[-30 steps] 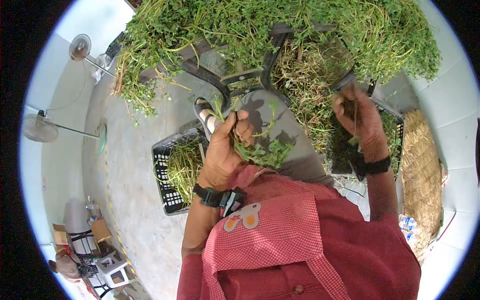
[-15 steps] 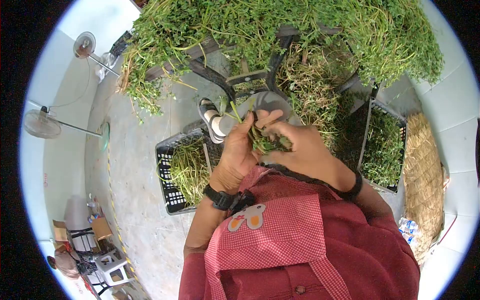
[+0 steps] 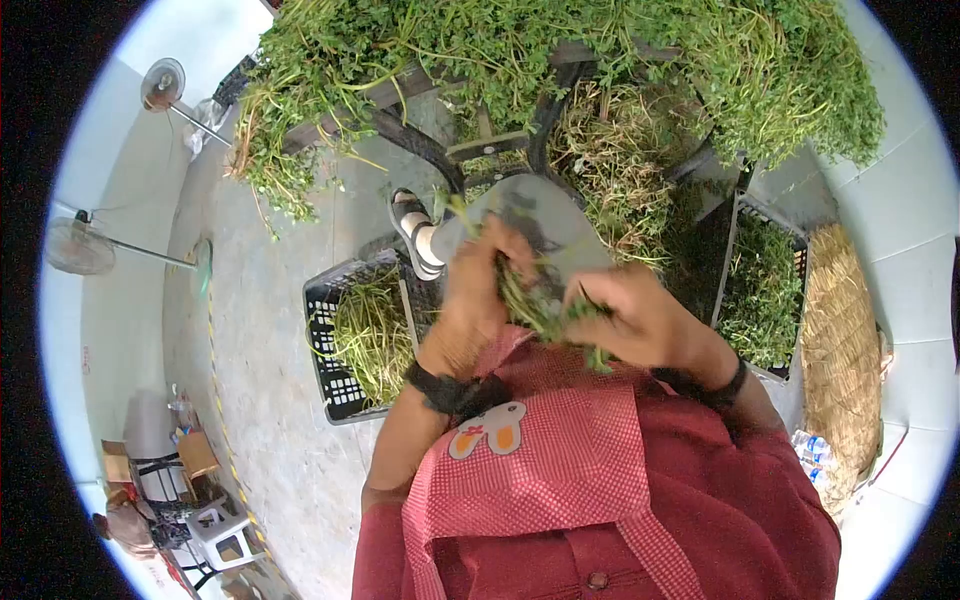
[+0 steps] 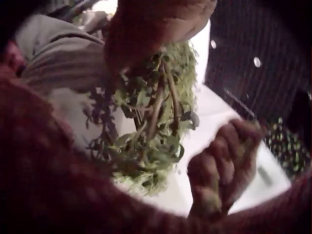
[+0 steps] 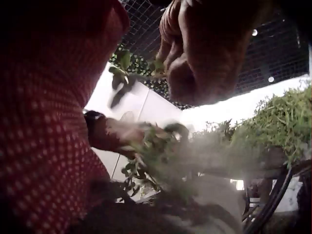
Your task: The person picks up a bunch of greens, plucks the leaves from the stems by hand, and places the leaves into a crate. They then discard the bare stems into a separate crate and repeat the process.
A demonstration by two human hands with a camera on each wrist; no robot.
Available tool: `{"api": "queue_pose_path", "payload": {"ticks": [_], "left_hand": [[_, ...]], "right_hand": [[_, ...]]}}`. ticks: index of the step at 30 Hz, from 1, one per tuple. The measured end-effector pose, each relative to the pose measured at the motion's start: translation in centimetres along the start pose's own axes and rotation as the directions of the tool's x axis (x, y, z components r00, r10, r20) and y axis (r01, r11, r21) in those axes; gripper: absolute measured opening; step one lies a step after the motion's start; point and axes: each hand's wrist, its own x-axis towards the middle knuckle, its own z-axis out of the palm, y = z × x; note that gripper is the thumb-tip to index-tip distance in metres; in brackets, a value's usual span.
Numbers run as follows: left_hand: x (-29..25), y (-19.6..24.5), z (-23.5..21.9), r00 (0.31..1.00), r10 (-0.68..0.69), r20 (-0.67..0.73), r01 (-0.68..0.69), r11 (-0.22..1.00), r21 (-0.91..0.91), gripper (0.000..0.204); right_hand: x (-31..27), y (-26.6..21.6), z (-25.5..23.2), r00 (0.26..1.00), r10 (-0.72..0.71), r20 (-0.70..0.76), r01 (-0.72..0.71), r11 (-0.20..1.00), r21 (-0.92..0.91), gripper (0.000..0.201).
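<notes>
In the head view my left hand (image 3: pixel 480 290) grips a small bunch of leafy green stems (image 3: pixel 525 300) in front of the apron. The stems' leafy ends (image 4: pixel 151 141) hang below that hand in the left wrist view. My right hand (image 3: pixel 635 315) is close by on the right, blurred, its fingers curled near the leafy end. A small leafy sprig (image 5: pixel 122 78) sticks out from the curled fingers of the right hand in the right wrist view. The left hand's stems (image 5: pixel 161 151) look smeared there by motion.
A table heaped with greens (image 3: pixel 480 60) stands ahead. A black crate (image 3: pixel 315 330) of pale stems is at left, another crate (image 3: pixel 735 260) of greens at right. Under the table lies a pile of cut stems (image 3: pixel 620 170). A rolled straw mat (image 3: pixel 845 350) lies far right.
My right hand came from the far right over to the left hand's bunch, then drew slightly right and down. The left hand has kept the stems and shifted a little right.
</notes>
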Motion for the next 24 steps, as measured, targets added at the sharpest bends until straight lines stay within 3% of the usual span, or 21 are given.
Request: {"api": "queue_pose_path", "payload": {"ticks": [1, 3, 5, 6, 7, 8, 9, 10, 11, 12, 13, 14, 15, 16, 17, 19, 24], "left_hand": [[0.0, 0.3, -0.5, 1.000, -0.001, -0.001, 0.001, 1.000, 0.001, 0.032], [0.1, 0.9, -1.2, 0.991, 0.006, 0.133, 0.019, 0.981, -0.191, 0.035], [-0.5, 0.8, 0.2, 0.992, -0.035, 0.125, 0.065, 0.969, -0.240, 0.035], [-0.5, 0.8, 0.3, 0.980, -0.046, 0.192, 0.096, 0.961, -0.259, 0.036], [-0.5, 0.8, 0.4, 0.965, -0.055, 0.258, 0.128, 0.953, -0.276, 0.036], [-0.4, 0.8, 0.4, 0.965, -0.056, 0.258, 0.129, 0.953, -0.275, 0.036], [-0.4, 0.9, 0.3, 0.949, -0.033, 0.313, 0.128, 0.949, -0.287, 0.037], [-0.3, 0.9, 0.2, 0.931, -0.011, 0.365, 0.128, 0.946, -0.298, 0.037], [-0.4, 0.8, 0.2, 0.932, -0.015, 0.363, 0.131, 0.946, -0.297, 0.037], [-0.5, 0.8, 0.4, 0.925, -0.009, 0.380, 0.122, 0.954, -0.274, 0.038], [-0.4, 0.9, 0.6, 0.917, -0.001, 0.400, 0.111, 0.962, -0.251, 0.038], [-0.4, 0.9, 0.7, 0.916, -0.003, 0.401, 0.112, 0.962, -0.249, 0.038], [-0.4, 0.8, 0.7, 0.911, -0.011, 0.413, 0.124, 0.960, -0.249, 0.038], [-0.5, 0.9, 0.7, 0.906, -0.017, 0.424, 0.135, 0.959, -0.250, 0.038], [-0.5, 0.9, 0.8, 0.906, -0.016, 0.423, 0.134, 0.959, -0.251, 0.038], [-0.5, 0.8, 0.9, 0.938, -0.030, 0.344, 0.124, 0.959, -0.256, 0.037], [-0.2, 0.4, 0.8, 0.940, 0.004, 0.342, 0.080, 0.969, -0.233, 0.035]], "right_hand": [[-0.4, -0.7, -0.5, 1.000, 0.000, 0.000, 0.000, 1.000, 0.001, 0.024], [-1.5, -1.4, -1.8, 0.994, 0.112, -0.021, -0.099, 0.940, 0.326, 0.016], [-1.5, -0.4, -3.7, 0.927, 0.365, 0.088, -0.343, 0.728, 0.594, 0.009], [-1.2, 0.6, -3.7, 0.956, 0.289, -0.060, -0.214, 0.818, 0.535, 0.007], [-0.9, 1.8, -3.4, 0.978, 0.124, -0.167, -0.064, 0.944, 0.325, 0.007], [-0.7, 2.9, -3.1, 0.961, -0.052, -0.273, 0.066, 0.997, 0.042, 0.009], [-0.5, 4.0, -2.8, 0.906, -0.219, -0.363, 0.139, 0.962, -0.233, 0.011], [-0.2, 2.7, -3.1, 0.947, 0.155, -0.282, -0.094, 0.972, 0.216, 0.013], [0.1, 2.0, -3.0, 0.890, 0.454, -0.048, -0.342, 0.733, 0.588, 0.016], [0.6, 2.3, -2.5, 0.877, 0.475, -0.063, -0.405, 0.806, 0.432, 0.019], [0.9, 3.2, -2.0, 0.877, 0.477, -0.066, -0.405, 0.805, 0.434, 0.019], [1.0, 4.5, -1.4, 0.933, 0.333, -0.138, -0.305, 0.933, 0.189, 0.019], [1.2, 5.3, -0.8, 0.971, 0.170, -0.166, -0.184, 0.980, -0.075, 0.019], [1.5, 5.4, 0.0, 0.970, 0.005, -0.241, -0.049, 0.983, -0.179, 0.019], [1.5, 5.4, 0.0, 0.971, 0.005, -0.240, -0.049, 0.983, -0.179, 0.019], [1.4, 5.5, -0.3, 0.992, 0.038, -0.124, -0.079, 0.935, -0.346, 0.021], [0.6, 6.9, -0.5, 0.991, 0.023, -0.134, -0.068, 0.935, -0.347, 0.021]]}}
